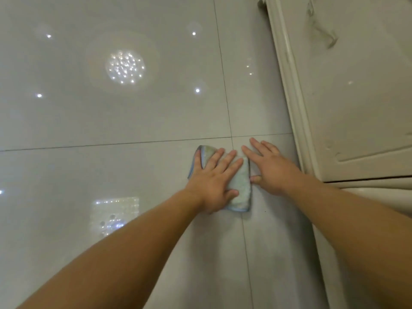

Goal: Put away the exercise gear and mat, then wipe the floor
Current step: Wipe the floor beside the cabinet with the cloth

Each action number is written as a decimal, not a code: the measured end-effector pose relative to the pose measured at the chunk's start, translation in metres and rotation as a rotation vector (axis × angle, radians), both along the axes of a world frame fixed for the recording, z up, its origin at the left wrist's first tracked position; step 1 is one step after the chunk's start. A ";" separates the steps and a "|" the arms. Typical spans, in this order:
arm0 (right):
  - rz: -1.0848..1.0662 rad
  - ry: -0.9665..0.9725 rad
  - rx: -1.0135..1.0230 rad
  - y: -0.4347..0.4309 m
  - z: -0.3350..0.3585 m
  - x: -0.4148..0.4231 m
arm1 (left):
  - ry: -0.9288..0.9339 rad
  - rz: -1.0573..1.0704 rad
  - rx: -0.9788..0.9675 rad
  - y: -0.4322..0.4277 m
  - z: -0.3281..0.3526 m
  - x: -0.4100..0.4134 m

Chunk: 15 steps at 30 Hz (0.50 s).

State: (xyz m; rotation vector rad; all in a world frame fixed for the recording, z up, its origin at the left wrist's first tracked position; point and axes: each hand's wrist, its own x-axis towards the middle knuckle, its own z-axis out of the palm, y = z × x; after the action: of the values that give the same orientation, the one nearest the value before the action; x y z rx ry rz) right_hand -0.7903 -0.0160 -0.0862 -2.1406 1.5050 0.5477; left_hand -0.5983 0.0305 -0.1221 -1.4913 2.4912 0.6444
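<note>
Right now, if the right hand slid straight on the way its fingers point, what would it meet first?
Nothing, it seems: the right hand points across the grout line onto bare floor, angling away from the cabinet base.

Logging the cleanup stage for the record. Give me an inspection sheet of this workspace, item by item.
Surface: glossy pale tiled floor with dark grout lines and ceiling lights reflected in it.
Job's things: folded light-blue cloth lying flat on the floor beside a grout line; no mat or exercise gear seen.
Clutter: nothing seen.
Grippers: left hand presses flat on the cloth, fingers straight; right hand rests flat on the floor right beside the cloth, its thumb at the cloth's edge.
Cables: nothing seen.
Surroundings: cream moulded furniture along the right side.
</note>
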 end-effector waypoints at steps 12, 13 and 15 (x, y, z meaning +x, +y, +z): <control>0.026 -0.003 -0.096 0.001 -0.011 -0.005 | 0.067 0.128 -0.151 0.013 -0.014 -0.005; 0.010 -0.019 -0.113 0.003 -0.010 -0.004 | 0.065 0.161 -0.157 0.017 -0.014 -0.007; -0.036 -0.055 -0.154 0.011 -0.011 -0.005 | 0.067 0.195 -0.142 0.027 -0.011 -0.014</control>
State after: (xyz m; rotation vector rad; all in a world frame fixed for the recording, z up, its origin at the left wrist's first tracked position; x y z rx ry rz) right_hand -0.7953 -0.0045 -0.0969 -2.2188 1.5981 0.3680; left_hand -0.6121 0.0571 -0.1334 -1.8097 2.5087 0.5655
